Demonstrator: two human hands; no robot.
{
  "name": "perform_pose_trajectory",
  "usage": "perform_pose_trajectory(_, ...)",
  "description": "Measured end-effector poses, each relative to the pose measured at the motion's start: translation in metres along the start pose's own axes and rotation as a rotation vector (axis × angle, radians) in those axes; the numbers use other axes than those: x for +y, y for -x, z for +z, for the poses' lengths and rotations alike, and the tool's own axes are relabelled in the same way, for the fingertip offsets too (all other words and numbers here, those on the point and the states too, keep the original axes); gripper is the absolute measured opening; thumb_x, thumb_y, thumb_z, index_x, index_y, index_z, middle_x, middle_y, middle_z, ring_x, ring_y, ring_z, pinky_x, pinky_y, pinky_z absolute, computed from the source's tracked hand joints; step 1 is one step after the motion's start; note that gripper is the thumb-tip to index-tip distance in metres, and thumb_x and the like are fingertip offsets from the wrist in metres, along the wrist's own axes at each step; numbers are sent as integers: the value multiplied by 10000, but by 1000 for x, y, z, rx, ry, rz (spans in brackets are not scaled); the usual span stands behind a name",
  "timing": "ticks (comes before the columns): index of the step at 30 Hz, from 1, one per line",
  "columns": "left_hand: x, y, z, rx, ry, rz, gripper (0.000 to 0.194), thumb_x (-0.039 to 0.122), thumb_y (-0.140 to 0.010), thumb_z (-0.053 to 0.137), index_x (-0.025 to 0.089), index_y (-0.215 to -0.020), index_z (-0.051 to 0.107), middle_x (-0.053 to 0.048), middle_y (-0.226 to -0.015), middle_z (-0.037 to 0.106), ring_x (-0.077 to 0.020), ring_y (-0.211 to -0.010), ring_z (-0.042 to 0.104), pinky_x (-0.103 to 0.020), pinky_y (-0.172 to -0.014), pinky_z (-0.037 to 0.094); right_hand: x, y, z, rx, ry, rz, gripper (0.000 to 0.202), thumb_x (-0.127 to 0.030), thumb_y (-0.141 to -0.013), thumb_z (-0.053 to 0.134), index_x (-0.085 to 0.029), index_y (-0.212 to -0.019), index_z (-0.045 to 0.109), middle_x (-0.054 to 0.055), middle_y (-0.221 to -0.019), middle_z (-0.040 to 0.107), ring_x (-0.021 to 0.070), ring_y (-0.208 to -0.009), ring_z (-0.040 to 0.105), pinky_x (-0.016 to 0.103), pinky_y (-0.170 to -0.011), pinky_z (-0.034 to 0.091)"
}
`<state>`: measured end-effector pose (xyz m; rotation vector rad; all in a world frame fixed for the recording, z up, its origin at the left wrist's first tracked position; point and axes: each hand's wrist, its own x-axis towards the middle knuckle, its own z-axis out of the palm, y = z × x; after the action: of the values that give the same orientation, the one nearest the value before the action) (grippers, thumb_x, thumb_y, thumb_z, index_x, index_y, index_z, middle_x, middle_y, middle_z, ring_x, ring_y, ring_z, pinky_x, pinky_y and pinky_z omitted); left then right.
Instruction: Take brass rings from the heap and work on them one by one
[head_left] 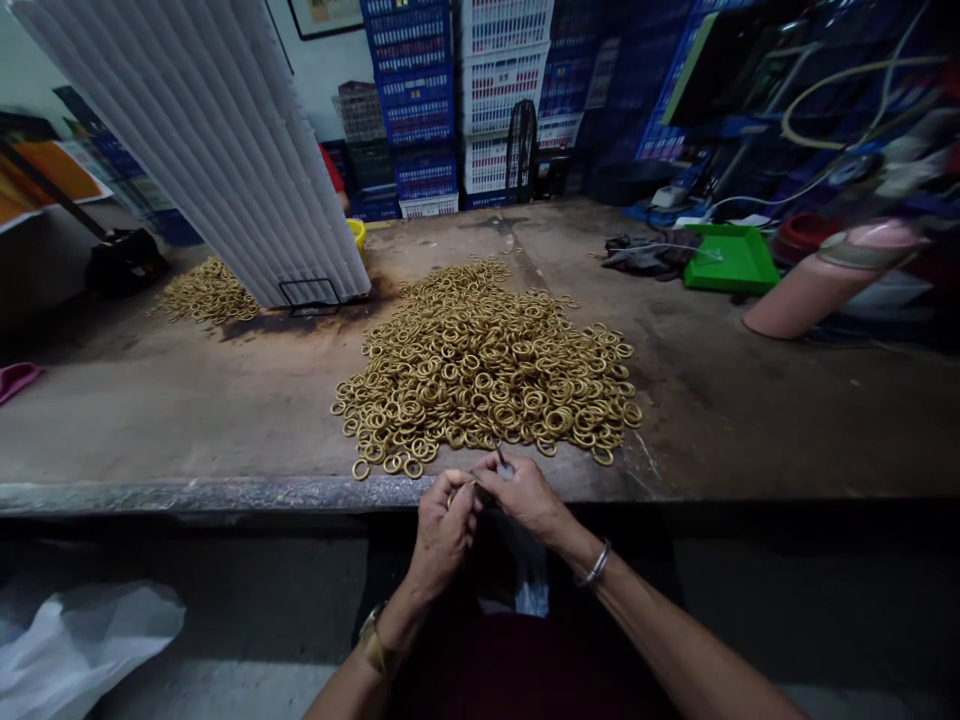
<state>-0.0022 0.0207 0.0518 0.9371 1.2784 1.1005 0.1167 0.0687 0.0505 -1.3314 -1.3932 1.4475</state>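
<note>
Brass-coloured rings (pixel 487 370) heaped just beyond our grip | left hand (pixel 441 525) curled, we cannot tell on what | right hand (pixel 529 497) pinching slim tool (pixel 500 456) | green tray (pixel 739 272) beyond-right, crates (pixel 416 110) farther, contents unclear

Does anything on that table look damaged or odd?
Yes: the brown tabletop shows dark, rusty staining around the foot of the tall white ridged panel, left of the heap of small golden rings. It differs from the paler surface nearby; its cause isn't visible.

A workshop – worn bench (pixel 750 430), heaped rings (pixel 487 370), stacked crates (pixel 416 100).
</note>
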Motion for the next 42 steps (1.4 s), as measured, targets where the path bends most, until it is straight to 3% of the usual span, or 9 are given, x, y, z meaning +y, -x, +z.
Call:
perform_pose_trajectory(8,1,1,0,-96,170,-103,304,474,-738,534,181,-739,451,56,-580,451,-34,-399,352,-139,-362,248,-3,1,-1,-1,60,-45,164,-311,-638,563,-147,-639,556,-34,-569,494,82,-541,417,199,-514,347)
perform_pose_trajectory(13,0,3,-1,-124,354,-147,315,463,-711,580,186,-750,434,60,-581,443,-30,-410,349,-139,-383,249,1,-1,-1,26,116,-84,162,-288,-708,497,-158,-624,544,-36,-532,490,78,-496,415,194,-496,349)
perform_pose_trajectory(17,1,2,-3,-101,385,-109,298,446,-723,577,189,-759,429,63,-581,441,-31,-410,346,-140,-380,237,5,6,-3,50,400,-214,167,-228,-763,422,-168,-678,553,-6,-593,543,101,-554,467,208,-553,356)
perform_pose_trajectory(21,-1,1,-4,-67,334,-77,300,453,-732,564,181,-762,440,63,-581,434,-24,-407,350,-139,-382,235,9,15,-2,-95,765,-384,147,-104,-698,417,-176,-732,541,15,-670,580,121,-617,495,217,-590,329)
perform_pose_trajectory(32,-3,3,-9,-13,181,-55,315,484,-738,535,186,-736,432,61,-554,443,-38,-406,374,-138,-376,269,0,16,5,-145,1029,-264,195,-98,-706,406,-182,-817,545,37,-762,626,143,-680,553,229,-575,289)
perform_pose_trajectory(37,-1,20,-13,-134,336,-94,259,405,-761,553,182,-721,427,64,-532,428,-31,-398,347,-141,-375,257,2,-2,2,-54,1116,-164,224,-144,-740,414,-184,-913,551,57,-783,643,163,-705,575,239,-575,296)
perform_pose_trajectory(39,0,25,-15,-178,445,-129,246,384,-757,566,184,-729,426,61,-536,435,-34,-391,341,-145,-359,250,0,-10,5,-41,1117,-205,207,-148,-744,422,-178,-903,551,60,-792,638,163,-729,573,236,-596,308)
perform_pose_trajectory(42,-1,28,-22,-138,571,-168,253,372,-750,576,174,-714,423,31,-618,489,-39,-427,379,-147,-355,256,-3,-17,20,-104,1028,-361,202,-134,-751,428,-186,-910,540,40,-836,630,146,-779,566,220,-640,324)
